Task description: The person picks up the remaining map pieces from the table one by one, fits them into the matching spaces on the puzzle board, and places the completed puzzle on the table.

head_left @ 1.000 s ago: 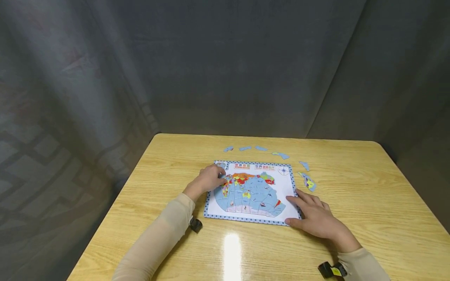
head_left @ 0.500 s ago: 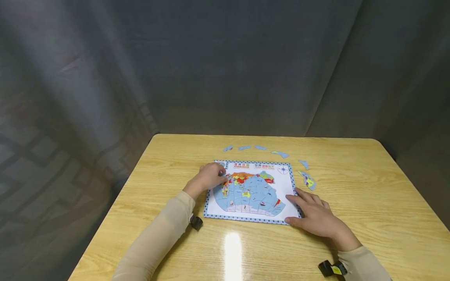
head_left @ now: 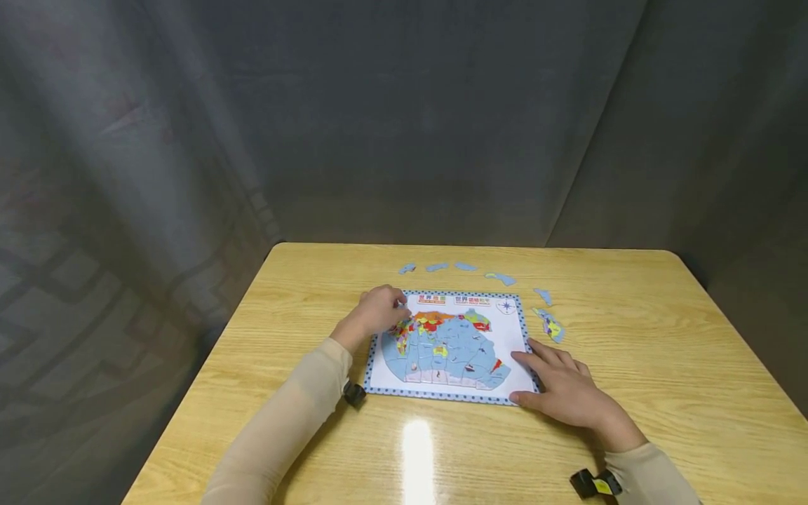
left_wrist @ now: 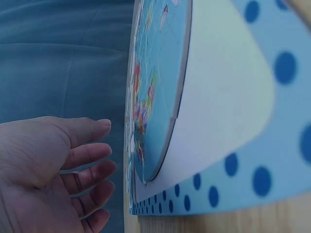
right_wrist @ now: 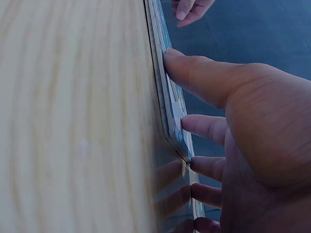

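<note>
A world map jigsaw puzzle board (head_left: 511, 330) with a dotted blue border lies on the table, many of its map pieces (head_left: 463, 351) fitted together. My left hand (head_left: 377, 310) hovers over the board's upper left part and covers that corner in the head view. Its fingers are loosely bent, and nothing shows between them in the left wrist view, where the hand (left_wrist: 48, 170) is apart from the board. My right hand (head_left: 564, 389) rests at the board's right edge, thumb and index finger on the border. In the right wrist view its other fingertips reach the edge and tabletop.
Loose blue puzzle pieces lie in an arc beyond the board: several along the back, such as one with a green edge (head_left: 501, 278), and a yellow and blue one (head_left: 550, 326) to the right. A grey curtain (head_left: 410, 140) hangs behind the wooden table (head_left: 663, 337).
My left hand has shifted slightly up and away from the map, uncovering more of its left side. The right hand stays in place on the board's edge.
</note>
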`<state>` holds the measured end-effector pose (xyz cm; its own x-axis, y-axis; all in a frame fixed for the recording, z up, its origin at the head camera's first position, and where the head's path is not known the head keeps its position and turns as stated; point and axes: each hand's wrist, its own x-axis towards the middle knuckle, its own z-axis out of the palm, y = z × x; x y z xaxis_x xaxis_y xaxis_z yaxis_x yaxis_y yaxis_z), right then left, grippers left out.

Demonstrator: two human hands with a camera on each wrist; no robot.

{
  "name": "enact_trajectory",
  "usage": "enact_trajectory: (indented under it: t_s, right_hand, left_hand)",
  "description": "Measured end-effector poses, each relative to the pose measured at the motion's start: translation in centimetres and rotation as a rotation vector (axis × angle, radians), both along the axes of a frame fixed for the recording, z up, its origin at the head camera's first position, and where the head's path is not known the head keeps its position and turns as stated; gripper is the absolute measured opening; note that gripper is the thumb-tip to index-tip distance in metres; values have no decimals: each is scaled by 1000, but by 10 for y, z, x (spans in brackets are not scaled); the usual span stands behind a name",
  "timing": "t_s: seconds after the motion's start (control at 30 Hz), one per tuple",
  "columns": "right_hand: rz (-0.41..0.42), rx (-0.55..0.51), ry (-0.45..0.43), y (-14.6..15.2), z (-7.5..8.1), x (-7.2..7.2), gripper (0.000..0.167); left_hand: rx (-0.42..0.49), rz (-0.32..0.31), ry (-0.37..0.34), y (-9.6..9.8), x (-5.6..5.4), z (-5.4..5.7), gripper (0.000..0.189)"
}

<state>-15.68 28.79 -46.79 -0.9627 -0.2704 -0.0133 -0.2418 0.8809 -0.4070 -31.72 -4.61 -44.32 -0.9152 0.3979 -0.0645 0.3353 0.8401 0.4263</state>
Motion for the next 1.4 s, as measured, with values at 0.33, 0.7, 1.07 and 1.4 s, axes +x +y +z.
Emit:
enact_trajectory:
  t_s: [0.33, 0.7, 1.07, 1.4]
  right_hand:
    - [-1, 2, 0, -1, 0, 1, 75]
    - [-6, -1, 5, -1, 0, 2, 75]
    - [-5, 2, 7, 0, 0, 1, 75]
    - [1, 5, 12, 0, 1, 0, 74]
  left_hand:
    - [36, -12, 9, 3, -5, 2, 28]
    - [87, 6, 10, 6, -16, 1, 29]
    - [119, 53, 10, 3, -25, -4, 30]
    - [129, 68, 12, 2, -31, -5, 29]
